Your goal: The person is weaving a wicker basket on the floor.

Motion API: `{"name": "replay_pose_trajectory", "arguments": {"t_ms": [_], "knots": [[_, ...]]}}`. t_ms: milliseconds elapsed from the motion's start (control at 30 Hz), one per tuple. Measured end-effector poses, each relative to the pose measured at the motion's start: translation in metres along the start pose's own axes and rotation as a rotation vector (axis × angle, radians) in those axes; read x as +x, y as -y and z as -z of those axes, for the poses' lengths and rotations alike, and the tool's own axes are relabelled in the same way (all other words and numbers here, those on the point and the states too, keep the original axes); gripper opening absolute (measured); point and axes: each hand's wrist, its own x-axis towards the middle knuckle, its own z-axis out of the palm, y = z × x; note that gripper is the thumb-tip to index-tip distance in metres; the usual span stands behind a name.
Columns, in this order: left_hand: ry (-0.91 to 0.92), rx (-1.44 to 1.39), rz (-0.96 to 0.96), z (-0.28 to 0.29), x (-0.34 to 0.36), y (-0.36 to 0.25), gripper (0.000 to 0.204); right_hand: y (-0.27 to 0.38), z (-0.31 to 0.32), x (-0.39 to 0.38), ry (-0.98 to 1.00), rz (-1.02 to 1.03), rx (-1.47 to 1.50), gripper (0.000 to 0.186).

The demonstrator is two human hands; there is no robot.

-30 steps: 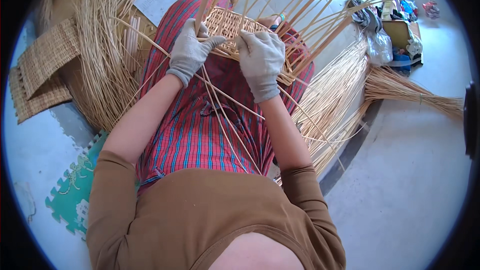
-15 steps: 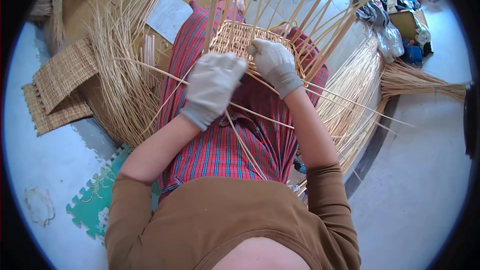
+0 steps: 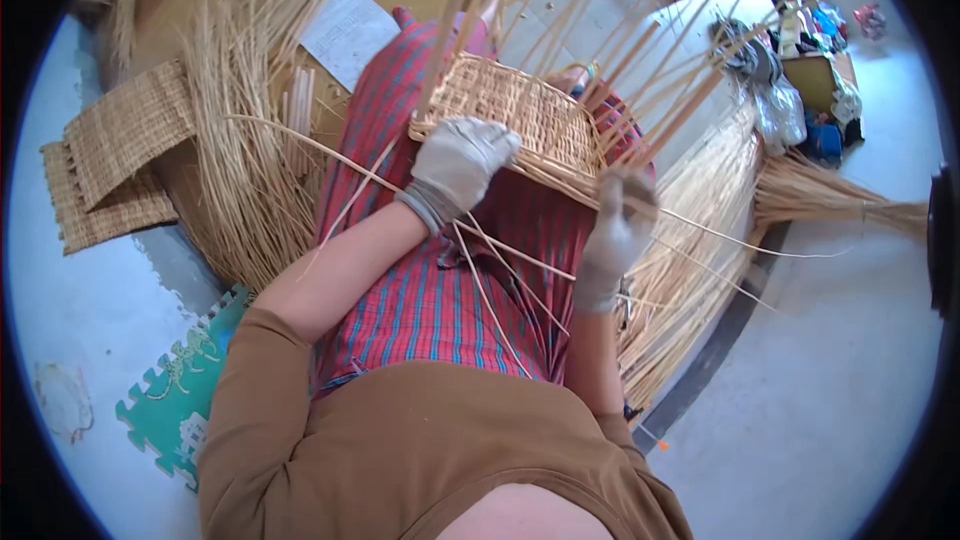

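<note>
On the lap, over red plaid cloth (image 3: 420, 300): a shallow basket (image 3: 520, 110) of tan cane, tilted, near rim toward the body, long stakes (image 3: 690, 103) fanning up and away from its edges, several blurred. At the near rim, toward its left end: left hand (image 3: 460, 165), in a pale knitted glove, fingers pressed together and curled over the rim (tips hidden, so impossible to tell whether a strand lies pinched there too). By the near right corner: right hand (image 3: 612, 240), gloved alike, raised and blurred; impossible to tell whether spread or pinching, or whether touching the corner. Below the basket, slanting across the lap: a long loose cane (image 3: 320, 144), with thinner strands nearby. Farther left: a large loose sheaf of cane (image 3: 235, 120), a printed paper sheet (image 3: 350, 35) near the knee, two overlapping woven panels (image 3: 130, 130), a green puzzle-edged foam mat (image 3: 180, 390). To the right: a paler spread of cane (image 3: 690, 230), a browner bundle (image 3: 840, 190) just beyond, and a clear plastic bag (image 3: 778, 110) above.
</note>
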Motion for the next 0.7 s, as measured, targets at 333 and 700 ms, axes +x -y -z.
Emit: {"name": "replay_pose_trajectory", "arguments": {"t_ms": [333, 700], "knots": [[0.104, -0.188, 0.252, -0.012, 0.015, -0.001, 0.028, 0.025, -0.104, 0.123, 0.421, 0.684, -1.028, 0.077], [0.129, -0.150, 0.338, -0.008, 0.018, -0.010, 0.022, 0.035, -0.103, 0.112, 0.480, 0.661, -0.685, 0.078]]}}
